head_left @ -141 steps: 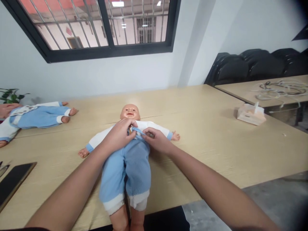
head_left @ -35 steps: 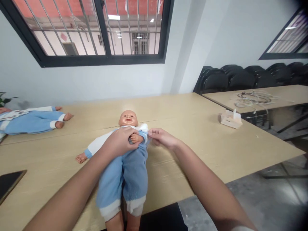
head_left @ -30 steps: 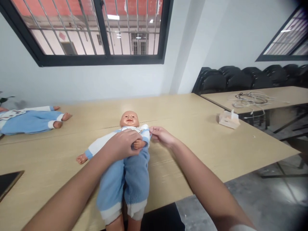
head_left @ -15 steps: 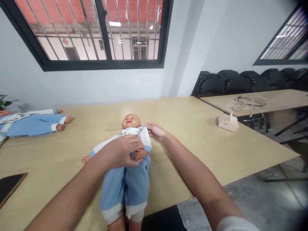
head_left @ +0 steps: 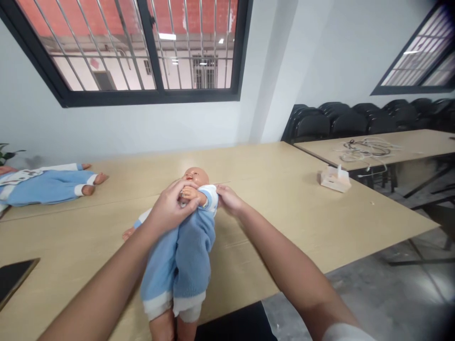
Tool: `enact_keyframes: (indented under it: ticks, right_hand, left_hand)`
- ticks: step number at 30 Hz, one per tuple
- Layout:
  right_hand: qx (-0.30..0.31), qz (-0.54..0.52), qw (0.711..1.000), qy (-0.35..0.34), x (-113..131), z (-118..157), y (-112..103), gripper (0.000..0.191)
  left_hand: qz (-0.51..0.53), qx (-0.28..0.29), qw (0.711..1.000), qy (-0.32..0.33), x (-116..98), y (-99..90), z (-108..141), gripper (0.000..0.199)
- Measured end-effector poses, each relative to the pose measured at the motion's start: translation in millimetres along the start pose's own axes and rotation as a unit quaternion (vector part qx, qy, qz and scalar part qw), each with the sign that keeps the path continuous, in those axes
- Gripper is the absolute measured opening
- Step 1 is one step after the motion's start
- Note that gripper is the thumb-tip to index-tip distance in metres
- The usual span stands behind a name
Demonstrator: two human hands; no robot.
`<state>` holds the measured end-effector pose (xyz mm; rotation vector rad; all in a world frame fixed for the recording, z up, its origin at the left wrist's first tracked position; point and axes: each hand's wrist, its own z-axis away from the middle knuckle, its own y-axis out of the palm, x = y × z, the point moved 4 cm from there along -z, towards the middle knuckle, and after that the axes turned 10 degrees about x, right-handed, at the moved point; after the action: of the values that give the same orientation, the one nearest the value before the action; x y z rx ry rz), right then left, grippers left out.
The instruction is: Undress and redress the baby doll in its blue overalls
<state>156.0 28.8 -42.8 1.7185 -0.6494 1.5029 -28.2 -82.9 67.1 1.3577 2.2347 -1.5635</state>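
A baby doll (head_left: pixel 194 237) in blue knit trousers and a white top with blue cuffs lies face up on the wooden table (head_left: pixel 256 180), its feet toward me. My left hand (head_left: pixel 174 203) is closed around the doll's hand (head_left: pixel 190 193), holding that arm bent across the chest, just below the chin. At the shoulder on the same side, my right hand (head_left: pixel 228 199) pinches the white sleeve (head_left: pixel 210 195) of the top. The doll's other arm is stretched out to the left, partly hidden behind my left forearm. My left hand covers most of the chest.
Another doll (head_left: pixel 46 182) in similar clothes lies at the far left. A dark flat panel (head_left: pixel 16 279) is at the left edge. A tissue box (head_left: pixel 335 179) stands on the right. Cables (head_left: pixel 369 148) lie on a second table, before stacked black chairs (head_left: pixel 313 124).
My left hand has moved up with the doll's hand, bending the arm across the chest. My right hand stays at the shoulder. The doll's legs have shifted slightly left.
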Motion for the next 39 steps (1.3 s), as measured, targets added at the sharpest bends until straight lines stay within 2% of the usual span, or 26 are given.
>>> enact_keyframes:
  ticks: [3, 4, 5, 6, 8, 10, 12, 17, 20, 22, 25, 26, 28, 31, 33, 35, 37, 39]
  right_hand:
    - [-0.026, -0.017, 0.999, -0.038, 0, -1, 4, 0.027]
    - [-0.036, -0.018, 0.998, -0.046, 0, -1, 4, 0.027]
    - [-0.045, -0.017, 0.998, -0.049, -1, -2, 4, 0.026]
    - [-0.051, -0.015, 0.997, -0.047, -1, -2, 3, 0.026]
    - [-0.042, -0.011, 0.999, -0.025, -5, -2, 1, 0.025]
    - [-0.017, -0.009, 1.000, 0.004, -10, -3, -1, 0.026]
    - [0.001, -0.009, 1.000, 0.026, -16, -4, -3, 0.026]
    - [0.011, -0.011, 0.999, 0.041, -29, -11, -3, 0.029]
    - [0.007, -0.019, 0.999, 0.034, -26, -10, -6, 0.034]
    - [0.042, -0.047, 0.997, 0.051, -22, -3, -8, 0.040]
    - [0.171, -0.080, 0.974, 0.127, -15, 11, -4, 0.040]
    - [0.204, -0.072, 0.966, 0.145, -13, 16, -3, 0.038]
    - [0.227, -0.022, 0.962, 0.151, -9, 21, -2, 0.036]
    - [0.189, 0.139, 0.960, 0.152, -5, 20, -4, 0.030]
    - [0.112, 0.292, 0.937, 0.157, -5, 17, -8, 0.031]
    - [0.022, 0.398, 0.905, 0.148, -3, 13, -10, 0.036]
    - [-0.042, 0.437, 0.889, 0.128, -3, 9, -8, 0.037]
    - [-0.077, 0.445, 0.886, 0.104, -2, 7, -5, 0.039]
  left_hand:
    - [0.013, 0.058, 0.998, 0.000, -3, 26.8, 0, 0.075]
    - [0.008, 0.072, 0.997, 0.004, -4, 33.5, -1, 0.078]
    - [0.003, 0.072, 0.997, 0.002, -4, 37.7, -1, 0.071]
    - [0.000, 0.057, 0.998, -0.012, -2, 38.9, -1, 0.055]
    - [0.010, 0.000, 0.997, -0.072, 7, 34.7, -1, 0.022]
    - [0.035, -0.060, 0.988, -0.140, 19, 25.6, 1, 0.025]
    - [0.068, -0.099, 0.978, -0.172, 29, 16.2, 3, 0.029]
    - [0.125, -0.148, 0.965, -0.178, 37, -0.3, 3, 0.024]
    - [0.146, -0.162, 0.957, -0.190, 39, -3.1, 1, 0.027]
    - [0.144, -0.171, 0.956, -0.193, 42, -3.7, 0, 0.030]
    - [0.131, -0.177, 0.955, -0.197, 46, -4.4, 0, 0.033]
    - [0.129, -0.178, 0.955, -0.199, 48, -4.6, 0, 0.033]
    - [0.130, -0.180, 0.954, -0.202, 50, -5.4, 0, 0.034]
    - [0.136, -0.197, 0.950, -0.203, 52, -8.0, 1, 0.033]
    - [0.136, -0.216, 0.945, -0.203, 53, -10.6, 2, 0.033]
    - [0.130, -0.229, 0.944, -0.200, 53, -12.6, 3, 0.033]
    - [0.117, -0.226, 0.947, -0.194, 52, -13.1, 3, 0.032]
    - [0.104, -0.220, 0.951, -0.190, 50, -12.9, 3, 0.030]
